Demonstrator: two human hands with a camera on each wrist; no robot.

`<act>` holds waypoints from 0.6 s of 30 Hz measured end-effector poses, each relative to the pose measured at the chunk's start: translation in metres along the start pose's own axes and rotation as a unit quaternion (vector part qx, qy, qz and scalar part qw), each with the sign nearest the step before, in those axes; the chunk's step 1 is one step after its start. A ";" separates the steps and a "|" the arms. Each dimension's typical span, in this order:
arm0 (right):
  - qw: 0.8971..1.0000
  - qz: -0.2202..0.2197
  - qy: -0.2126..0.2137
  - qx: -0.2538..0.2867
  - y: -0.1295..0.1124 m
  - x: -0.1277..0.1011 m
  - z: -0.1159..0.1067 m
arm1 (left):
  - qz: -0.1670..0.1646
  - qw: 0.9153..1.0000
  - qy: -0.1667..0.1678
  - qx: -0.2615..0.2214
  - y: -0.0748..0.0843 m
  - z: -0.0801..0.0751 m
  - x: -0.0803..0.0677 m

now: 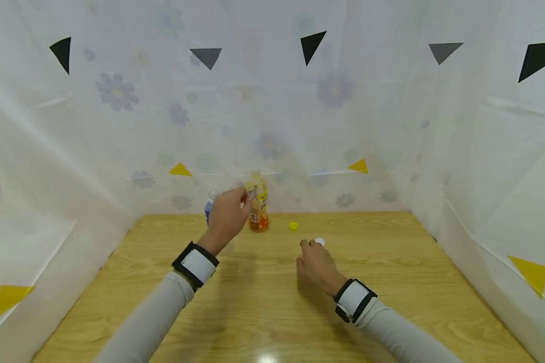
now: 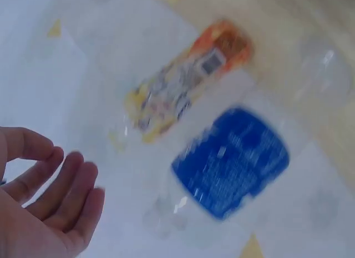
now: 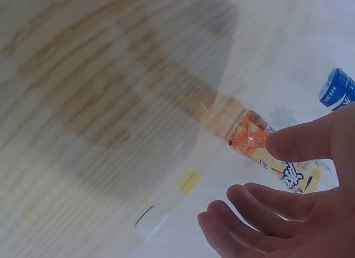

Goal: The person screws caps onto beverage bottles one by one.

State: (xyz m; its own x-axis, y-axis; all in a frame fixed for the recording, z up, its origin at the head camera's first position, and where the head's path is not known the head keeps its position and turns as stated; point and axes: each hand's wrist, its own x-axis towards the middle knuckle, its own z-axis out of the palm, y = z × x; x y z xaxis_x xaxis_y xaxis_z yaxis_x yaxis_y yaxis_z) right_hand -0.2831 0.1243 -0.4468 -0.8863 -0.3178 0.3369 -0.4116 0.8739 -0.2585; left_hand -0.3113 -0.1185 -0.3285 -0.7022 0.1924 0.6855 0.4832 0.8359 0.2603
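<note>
Two uncapped bottles stand at the table's back. One holds orange drink under a yellow label [image 1: 258,201] [image 2: 188,83] [image 3: 266,152]. The other is clear with a blue label [image 1: 208,206] [image 2: 233,161] [image 3: 337,89]. My left hand [image 1: 236,201] [image 2: 72,169] hovers raised between me and them, fingers relaxed, holding nothing, and it covers most of the blue-label bottle in the head view. A yellow cap [image 1: 292,226] [image 3: 190,182] and a white cap [image 1: 320,241] [image 3: 152,222] lie on the wood. My right hand [image 1: 306,247] [image 3: 249,180] rests on the table just left of the white cap, fingers loosely curled and empty.
The wooden table [image 1: 272,312] is walled on three sides by white flowered sheeting [image 1: 300,126] that meets its back and side edges. Both wrists wear black-and-white bands over grey sleeves.
</note>
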 end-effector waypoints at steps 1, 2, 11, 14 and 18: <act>1.000 -0.001 0.000 0.001 0.000 0.000 0.000 | -0.006 1.000 0.016 0.006 -0.004 -0.005 0.007; 1.000 -0.001 -0.001 0.003 0.000 0.000 0.000 | -0.012 0.999 0.037 0.010 -0.009 -0.011 0.013; 1.000 0.005 -0.013 0.024 0.001 0.000 -0.001 | -0.163 0.966 0.181 -0.085 -0.043 -0.030 0.037; 0.999 0.019 -0.022 0.037 0.003 -0.002 -0.002 | -0.213 0.952 0.184 -0.118 -0.047 -0.020 0.031; 0.999 0.023 -0.024 0.042 0.005 -0.004 -0.001 | -0.274 0.938 0.138 -0.159 -0.052 -0.005 0.016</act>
State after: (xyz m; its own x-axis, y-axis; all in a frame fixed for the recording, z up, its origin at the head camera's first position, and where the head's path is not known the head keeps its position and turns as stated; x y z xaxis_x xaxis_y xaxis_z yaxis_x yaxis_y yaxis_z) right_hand -0.2816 0.1306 -0.4484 -0.9132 -0.2962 0.2798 -0.3841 0.8550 -0.3485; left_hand -0.3451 -0.1614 -0.3279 -0.7496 -0.3993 0.5279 0.2517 0.5656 0.7853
